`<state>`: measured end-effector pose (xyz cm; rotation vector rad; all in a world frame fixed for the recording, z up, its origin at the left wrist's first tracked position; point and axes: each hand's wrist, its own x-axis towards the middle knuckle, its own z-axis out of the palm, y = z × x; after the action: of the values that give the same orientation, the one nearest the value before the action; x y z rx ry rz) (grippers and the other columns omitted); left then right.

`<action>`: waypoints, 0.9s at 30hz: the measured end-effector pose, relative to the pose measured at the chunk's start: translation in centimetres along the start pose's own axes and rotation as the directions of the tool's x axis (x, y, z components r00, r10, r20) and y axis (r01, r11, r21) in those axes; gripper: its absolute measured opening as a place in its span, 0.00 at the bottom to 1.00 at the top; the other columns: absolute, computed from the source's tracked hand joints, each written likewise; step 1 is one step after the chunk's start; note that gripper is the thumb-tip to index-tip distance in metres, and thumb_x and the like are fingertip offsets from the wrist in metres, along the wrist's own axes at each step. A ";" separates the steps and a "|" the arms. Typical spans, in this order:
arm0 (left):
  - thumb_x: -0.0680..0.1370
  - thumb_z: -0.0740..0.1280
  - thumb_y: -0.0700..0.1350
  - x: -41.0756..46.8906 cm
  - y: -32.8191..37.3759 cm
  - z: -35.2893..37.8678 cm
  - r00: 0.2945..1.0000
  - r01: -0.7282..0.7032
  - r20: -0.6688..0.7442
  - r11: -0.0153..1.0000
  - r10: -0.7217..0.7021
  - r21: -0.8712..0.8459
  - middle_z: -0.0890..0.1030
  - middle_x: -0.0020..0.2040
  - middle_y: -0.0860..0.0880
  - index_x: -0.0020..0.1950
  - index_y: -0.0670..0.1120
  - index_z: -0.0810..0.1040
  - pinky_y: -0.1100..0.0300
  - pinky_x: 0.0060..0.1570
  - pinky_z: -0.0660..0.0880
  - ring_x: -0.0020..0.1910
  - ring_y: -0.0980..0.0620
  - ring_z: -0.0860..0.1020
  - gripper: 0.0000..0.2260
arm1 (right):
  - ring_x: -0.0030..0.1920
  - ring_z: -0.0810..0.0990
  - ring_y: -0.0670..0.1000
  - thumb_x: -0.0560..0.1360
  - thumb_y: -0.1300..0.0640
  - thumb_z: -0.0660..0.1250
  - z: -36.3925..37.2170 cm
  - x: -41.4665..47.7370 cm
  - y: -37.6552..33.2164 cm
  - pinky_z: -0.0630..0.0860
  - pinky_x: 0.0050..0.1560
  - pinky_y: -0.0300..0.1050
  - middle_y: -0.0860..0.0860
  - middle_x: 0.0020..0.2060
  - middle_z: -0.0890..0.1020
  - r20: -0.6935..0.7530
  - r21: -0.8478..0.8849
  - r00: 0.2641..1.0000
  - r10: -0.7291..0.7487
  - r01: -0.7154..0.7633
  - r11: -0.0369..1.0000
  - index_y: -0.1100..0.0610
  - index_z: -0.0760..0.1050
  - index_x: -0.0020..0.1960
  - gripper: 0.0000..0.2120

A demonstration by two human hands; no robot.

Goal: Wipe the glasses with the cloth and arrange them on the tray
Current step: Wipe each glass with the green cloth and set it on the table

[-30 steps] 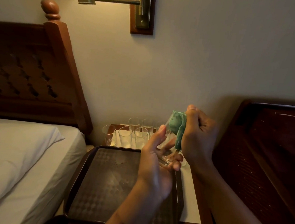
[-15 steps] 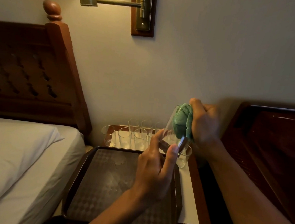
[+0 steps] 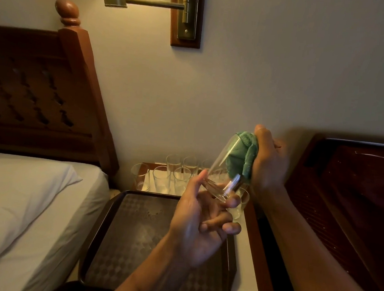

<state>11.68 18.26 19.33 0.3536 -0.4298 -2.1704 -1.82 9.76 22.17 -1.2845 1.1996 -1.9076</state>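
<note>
Between two beds, a nightstand (image 3: 247, 260) carries a dark tray (image 3: 133, 237) at its front edge and clear glasses (image 3: 172, 174) along the back; above the tray, the left hand (image 3: 199, 226) grips a tilted glass (image 3: 224, 168) by its base; the right hand (image 3: 266, 160) clenches a green cloth (image 3: 243, 155) stuffed into its mouth.

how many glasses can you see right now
8: one tilted glass in the hands; six clustered on the nightstand behind the tray; one at the tray's right corner. The hands may hide more.
</note>
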 end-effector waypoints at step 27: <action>0.85 0.51 0.57 1.1 0.8 -1.0 0.966 0.114 0.235 0.993 -0.105 -0.026 0.77 0.40 0.43 0.55 0.40 0.79 0.63 0.25 0.71 0.21 0.56 0.61 0.25 | 0.25 0.70 0.51 0.80 0.43 0.63 -0.1 0.6 -1.2 0.70 0.28 0.45 0.48 0.22 0.70 0.163 0.115 0.985 -0.058 0.039 0.993 0.52 0.73 0.27 0.25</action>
<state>12.02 16.75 18.63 0.1009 -0.5075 -2.3355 -2.12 9.85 23.52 -1.3938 0.9724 -1.8333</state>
